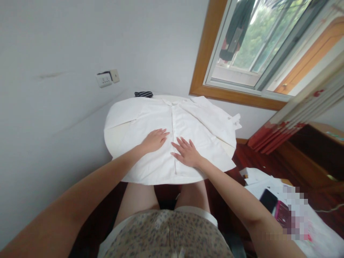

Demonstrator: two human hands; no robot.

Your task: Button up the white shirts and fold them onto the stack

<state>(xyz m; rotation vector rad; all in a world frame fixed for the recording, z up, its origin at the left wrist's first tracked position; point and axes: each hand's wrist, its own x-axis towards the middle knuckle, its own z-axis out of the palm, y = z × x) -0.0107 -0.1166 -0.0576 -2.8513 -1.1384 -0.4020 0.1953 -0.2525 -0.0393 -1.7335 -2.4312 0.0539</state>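
Observation:
A white button-up shirt lies spread face up over a small round white table, its collar toward the wall and its hem hanging off the near edge. My left hand rests flat on the shirt's left front panel, fingers stretched out. My right hand lies flat on the right front panel beside the button strip, fingers spread. The two hands are a short gap apart, on either side of the button strip. Neither hand holds anything.
A dark striped cloth sits at the table's far edge by the wall. A wall socket is on the left wall; a wood-framed window is on the right. A phone and papers lie at lower right.

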